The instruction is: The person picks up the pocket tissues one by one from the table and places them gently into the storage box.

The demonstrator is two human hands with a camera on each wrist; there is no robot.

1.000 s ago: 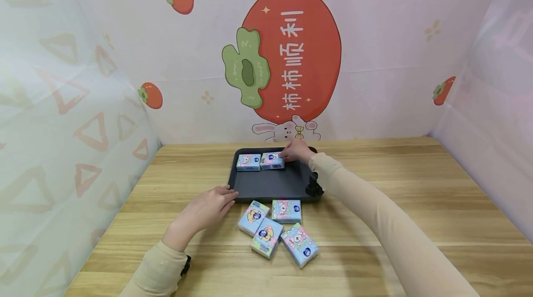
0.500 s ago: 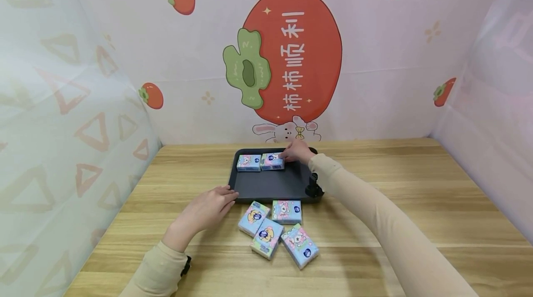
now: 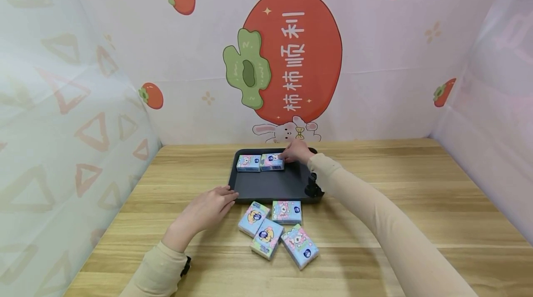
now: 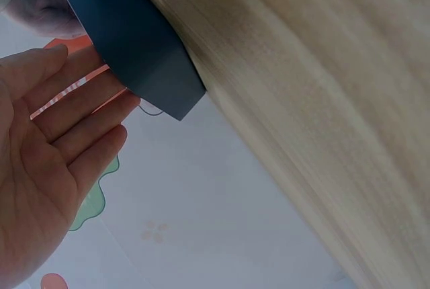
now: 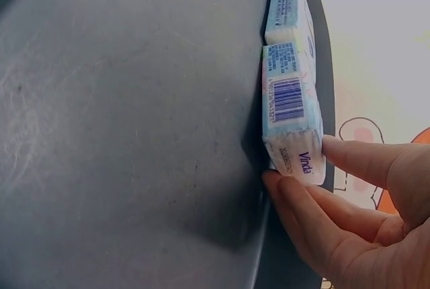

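The right hand is pinching the outer end of a tissue pack between thumb and fingers. That pack is sitting inside the dark tray, at 12 o'clock from its centre in the head view. A second pack is lying end to end with it, towards 10 o'clock. At 8 o'clock the left hand, fingers extended, is touching the tray's corner. Four more packs are lying on the wooden table, outside the tray around 6 o'clock.
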